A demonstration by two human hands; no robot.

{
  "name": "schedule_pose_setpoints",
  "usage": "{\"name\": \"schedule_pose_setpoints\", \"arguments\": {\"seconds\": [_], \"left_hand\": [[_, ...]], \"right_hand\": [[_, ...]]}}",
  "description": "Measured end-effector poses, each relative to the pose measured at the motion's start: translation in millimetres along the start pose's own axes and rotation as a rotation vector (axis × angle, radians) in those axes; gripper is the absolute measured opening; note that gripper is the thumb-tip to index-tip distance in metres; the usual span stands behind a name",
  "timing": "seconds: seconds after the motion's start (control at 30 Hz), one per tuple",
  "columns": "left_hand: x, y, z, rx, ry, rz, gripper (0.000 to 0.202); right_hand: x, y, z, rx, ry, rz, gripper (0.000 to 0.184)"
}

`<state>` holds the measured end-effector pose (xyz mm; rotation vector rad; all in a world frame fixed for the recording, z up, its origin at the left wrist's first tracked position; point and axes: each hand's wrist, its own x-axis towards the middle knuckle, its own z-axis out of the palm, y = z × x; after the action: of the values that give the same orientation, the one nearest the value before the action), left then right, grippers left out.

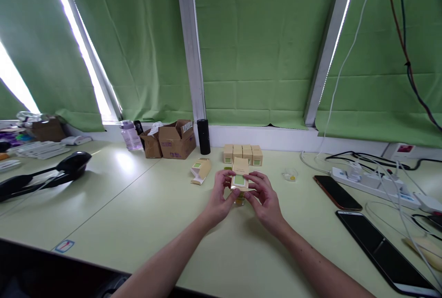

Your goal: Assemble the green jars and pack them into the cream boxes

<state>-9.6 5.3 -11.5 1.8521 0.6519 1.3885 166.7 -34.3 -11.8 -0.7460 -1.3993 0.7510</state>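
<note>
Between both hands is a small tan cardboard box [241, 167] with a green window on its front and its top flap raised. My left hand [223, 192] grips its left side, fingers closed on the edge. From the other side my right hand [264, 199] holds it with thumb and fingers. Just below the box, partly hidden by it and the hands, shows a small clear item with something yellowish. To the left lies an opened tan carton [201, 171]. Behind the hands, several matching small boxes [242, 154] stand in a row.
A clear round container [290, 175] sits to the right. Farther right are a phone [337, 192], a tablet [383, 252] and a power strip [376, 187] with cables. Cardboard boxes [177, 140], a black cylinder [203, 137] and a purple bottle [131, 136] stand along the back.
</note>
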Motion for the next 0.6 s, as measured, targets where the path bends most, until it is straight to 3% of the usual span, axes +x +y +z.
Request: {"name": "schedule_pose_setpoints", "arguments": {"seconds": [0.6], "left_hand": [[2.3, -8.7, 2.2, 0.042, 0.076, 0.023, 0.036]], "right_hand": [[0.7, 5.1, -0.3, 0.008, 0.007, 0.004, 0.031]]}}
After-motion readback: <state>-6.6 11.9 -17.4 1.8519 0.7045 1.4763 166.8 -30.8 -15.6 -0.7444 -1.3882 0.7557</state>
